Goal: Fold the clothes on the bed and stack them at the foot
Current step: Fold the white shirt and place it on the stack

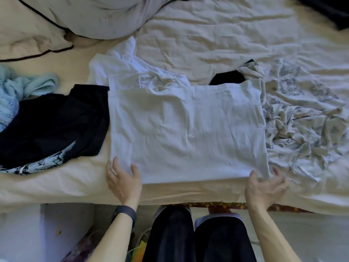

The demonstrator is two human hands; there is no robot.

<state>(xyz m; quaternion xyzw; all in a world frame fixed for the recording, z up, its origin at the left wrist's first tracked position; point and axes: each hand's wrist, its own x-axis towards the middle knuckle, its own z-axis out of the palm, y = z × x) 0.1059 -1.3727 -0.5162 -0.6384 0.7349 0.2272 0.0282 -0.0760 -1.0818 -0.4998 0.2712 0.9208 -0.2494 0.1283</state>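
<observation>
The white shirt (188,133) lies spread flat on the bed (56,188), with its hem running along the near edge of the mattress, right in front of the person. The left hand (122,178) rests on the shirt's near left corner with fingers fairly straight and thumb laid on the cloth. Its grip is released, and it presses rather than holds. The right hand (264,188) is at the near right corner, thumb on top and fingers curled behind the cloth, so its grip is pinching that corner of the shirt. A dark wristband (126,214) sits on the left wrist.

A second white garment (132,72) lies crumpled just behind the shirt's far edge, touching it, and partly tucked under it. Beside that, at the far right corner, a small black item (227,78) pokes out from under the shirt.

A dark garment (52,125) with a pale printed border lies rumpled against the shirt's left edge. Further left is a light blue knit (20,87), touching the dark one. To the right a cream patterned garment (302,120) lies bunched up against the shirt's right edge, just beside the right hand.

Beyond all this are the creased sheet (226,35) and a pale pillow (90,16) at the far left.
</observation>
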